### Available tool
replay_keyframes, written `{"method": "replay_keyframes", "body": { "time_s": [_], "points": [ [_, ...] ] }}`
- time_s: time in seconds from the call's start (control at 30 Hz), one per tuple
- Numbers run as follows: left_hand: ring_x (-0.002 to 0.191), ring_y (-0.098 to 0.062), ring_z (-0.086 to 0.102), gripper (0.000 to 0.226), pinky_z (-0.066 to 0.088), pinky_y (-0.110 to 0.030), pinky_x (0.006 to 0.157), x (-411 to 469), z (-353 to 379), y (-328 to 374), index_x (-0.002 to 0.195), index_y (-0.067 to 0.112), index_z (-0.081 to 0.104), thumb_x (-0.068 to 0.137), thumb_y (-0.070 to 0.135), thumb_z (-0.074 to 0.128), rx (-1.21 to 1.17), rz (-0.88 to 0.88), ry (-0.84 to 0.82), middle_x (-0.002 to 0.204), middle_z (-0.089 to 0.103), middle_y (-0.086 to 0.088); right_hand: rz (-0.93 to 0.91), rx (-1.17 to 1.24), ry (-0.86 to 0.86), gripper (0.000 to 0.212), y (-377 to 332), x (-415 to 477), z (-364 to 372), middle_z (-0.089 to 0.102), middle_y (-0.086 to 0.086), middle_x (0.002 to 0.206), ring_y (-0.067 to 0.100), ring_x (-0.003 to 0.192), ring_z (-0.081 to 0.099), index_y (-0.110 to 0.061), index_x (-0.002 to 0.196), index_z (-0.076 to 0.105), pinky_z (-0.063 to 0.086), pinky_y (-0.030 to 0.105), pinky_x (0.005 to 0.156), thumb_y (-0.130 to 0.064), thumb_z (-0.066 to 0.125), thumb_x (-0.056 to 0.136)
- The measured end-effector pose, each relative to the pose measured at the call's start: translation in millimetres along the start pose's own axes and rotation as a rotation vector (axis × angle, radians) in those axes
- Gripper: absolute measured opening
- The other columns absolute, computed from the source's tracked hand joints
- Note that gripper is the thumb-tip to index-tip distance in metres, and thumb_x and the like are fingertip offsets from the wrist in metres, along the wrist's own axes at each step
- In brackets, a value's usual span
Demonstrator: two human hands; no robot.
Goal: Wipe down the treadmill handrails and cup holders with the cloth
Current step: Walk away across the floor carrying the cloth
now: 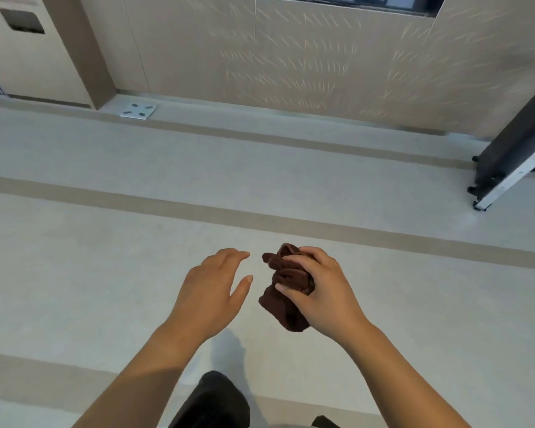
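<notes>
A crumpled dark brown cloth (286,288) is bunched in my right hand (325,291), whose fingers curl over its top. My left hand (212,288) hovers just left of the cloth with fingers apart, holding nothing and not touching it. Both hands are in front of me above the floor. At the far right edge, a dark deck with a silver side rail and small black wheels (507,168) may be the end of the treadmill. No handrails or cup holders are in view.
Pale floor with darker beige stripes (167,205) stretches ahead to a beige panelled wall (322,63). A small metal floor plate (138,111) lies by the wall's base. My dark trouser leg (213,400) shows at the bottom.
</notes>
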State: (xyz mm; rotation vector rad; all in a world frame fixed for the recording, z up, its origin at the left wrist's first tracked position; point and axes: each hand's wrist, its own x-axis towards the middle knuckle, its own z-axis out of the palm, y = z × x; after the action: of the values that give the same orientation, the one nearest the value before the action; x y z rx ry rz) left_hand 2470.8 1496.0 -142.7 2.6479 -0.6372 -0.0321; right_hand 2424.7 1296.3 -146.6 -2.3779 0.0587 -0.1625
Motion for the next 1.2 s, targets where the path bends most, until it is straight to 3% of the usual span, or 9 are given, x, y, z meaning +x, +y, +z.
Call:
{"method": "replay_keyframes", "body": {
  "time_s": [0.43,0.6,0.8,0.93,1.2],
  "points": [
    [0.120,-0.016,0.047,0.040,0.039,-0.032,0.095,258.9,-63.1,-211.4,0.131,0.022,0.046,0.093,0.036,0.043,0.005,-0.133,0.059,0.135,0.049,0.004,-0.066,0.123,-0.122,0.039,-49.5,337.9,110.3,0.046,-0.021,0.121,0.008,0.119,0.044,-0.036,0.113,0.061,0.037,0.024,0.102,-0.035,0.074,0.076],
    [0.116,-0.021,0.051,0.039,0.044,-0.036,0.089,370.8,-78.1,-251.9,0.129,0.019,0.048,0.093,0.033,0.046,0.006,-0.051,0.026,0.132,0.051,0.001,-0.017,0.114,-0.074,0.036,-41.0,446.3,121.1,0.046,-0.022,0.116,0.008,0.115,0.046,-0.036,0.110,0.062,0.034,0.016,0.097,-0.034,0.073,0.076],
    [0.120,-0.018,0.048,0.042,0.041,-0.036,0.092,533.9,-85.5,-310.6,0.133,0.023,0.043,0.094,0.038,0.039,0.073,0.000,0.017,0.136,0.047,0.003,-0.043,0.079,-0.015,0.036,-20.5,617.4,135.3,0.049,-0.017,0.118,0.010,0.113,0.048,-0.033,0.111,0.062,0.038,0.025,0.100,-0.033,0.073,0.077],
    [0.119,-0.016,0.048,0.043,0.043,-0.036,0.093,622.3,-108.9,-368.1,0.134,0.025,0.039,0.094,0.042,0.035,0.109,-0.083,0.000,0.137,0.045,0.005,-0.079,0.092,-0.067,0.037,-25.9,743.7,152.1,0.047,-0.019,0.120,0.009,0.115,0.045,-0.035,0.111,0.061,0.035,0.023,0.099,-0.035,0.072,0.076],
    [0.118,-0.016,0.050,0.043,0.042,-0.035,0.093,728.7,-159.7,-493.8,0.132,0.026,0.042,0.093,0.043,0.038,0.072,-0.373,0.128,0.136,0.047,0.006,-0.256,0.176,-0.295,0.036,-88.3,944.4,225.2,0.047,-0.025,0.117,0.001,0.111,0.048,-0.038,0.110,0.061,0.034,0.011,0.093,-0.037,0.073,0.076]
  ]
}}
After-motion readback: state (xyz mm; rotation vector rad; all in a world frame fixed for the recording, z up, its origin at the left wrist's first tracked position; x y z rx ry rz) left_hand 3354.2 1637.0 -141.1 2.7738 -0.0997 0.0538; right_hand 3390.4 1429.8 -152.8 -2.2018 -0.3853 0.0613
